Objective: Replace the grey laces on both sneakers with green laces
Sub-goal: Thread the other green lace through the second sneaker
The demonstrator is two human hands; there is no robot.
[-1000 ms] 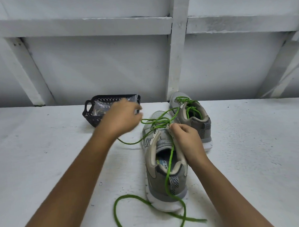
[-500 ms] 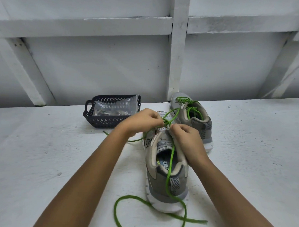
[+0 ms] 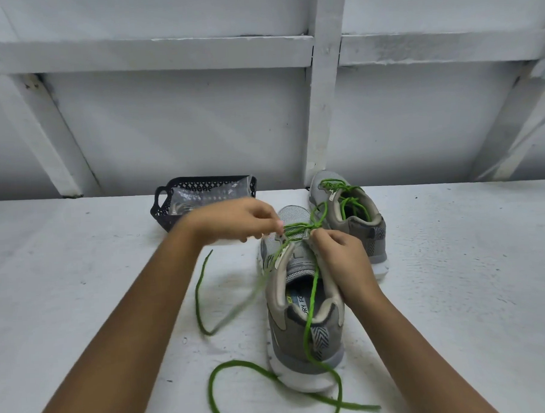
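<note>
A grey sneaker [image 3: 304,329] stands on the white table with its heel toward me, a green lace [image 3: 311,301] partly threaded through its eyelets. My left hand [image 3: 234,219] pinches the lace at the left side of the eyelets near the toe. My right hand [image 3: 342,253] grips the sneaker's right eyelet edge and the lace there. One loose end trails over the heel and loops on the table; the other swings, blurred, at the shoe's left. A second grey sneaker [image 3: 356,215] with a green lace sits behind to the right.
A black plastic basket [image 3: 162,211] holding a clear plastic bag stands at the back left against the white wall [image 3: 199,122]. The white table [image 3: 80,277] stretches to both sides of the shoes.
My left hand went back to the eyelets and now draws the lace leftward. The loose left end has dropped from beside the basket to the table left of the shoe. My right hand stayed.
</note>
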